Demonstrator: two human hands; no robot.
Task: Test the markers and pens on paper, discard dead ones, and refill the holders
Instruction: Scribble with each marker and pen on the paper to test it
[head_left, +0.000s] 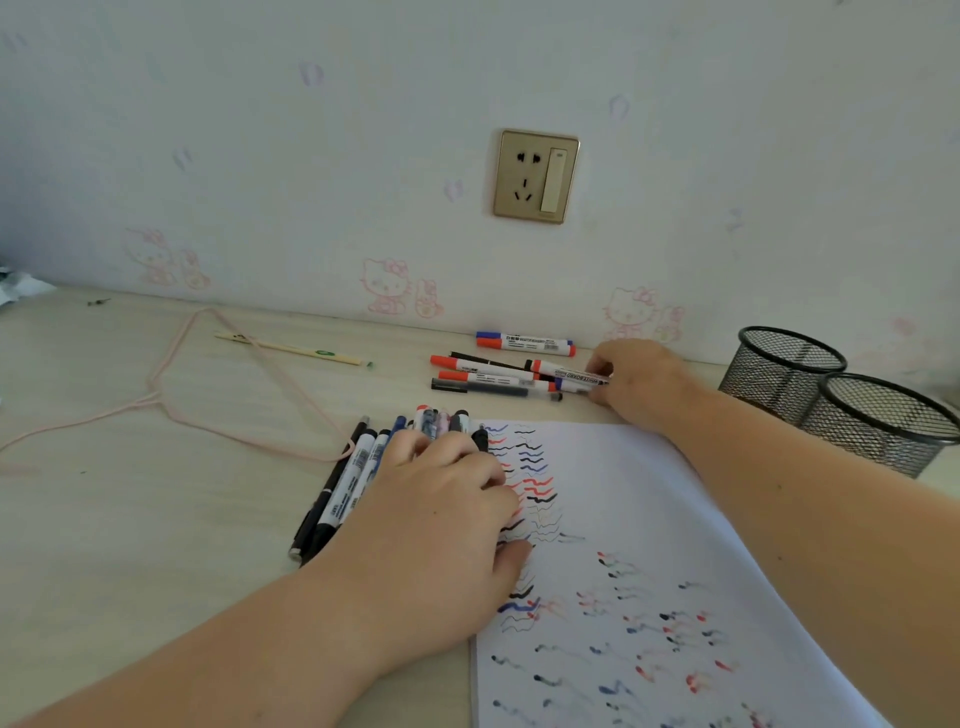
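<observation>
A white sheet of paper lies on the table, covered with short wavy test strokes in black, blue and red, denser along its left edge and looser toward the near right corner. Just beside the paper's left edge lies a bundle of pens and markers, their tips pointing away toward the wall. The left hand rests on top of this bundle with its fingers curled over the barrels, the thumb lying on the paper's edge.

Beyond the paper's far edge a second group of whiteboard markers lies roughly crosswise, with red and blue caps, together with one dark pen. Two more markers lie close to the wall. The right hand reaches over the paper's far corner and pinches a white marker with black lettering at the right end of that group; a second marker just under it seems caught in the same grip, though I cannot tell for sure.

To the right stand two black mesh holders, upright, touching or nearly so, near the wall.

Farther left on the table lie a pale pink wire hanger and a light pencil crossing it. A gold wall socket sits above.
</observation>
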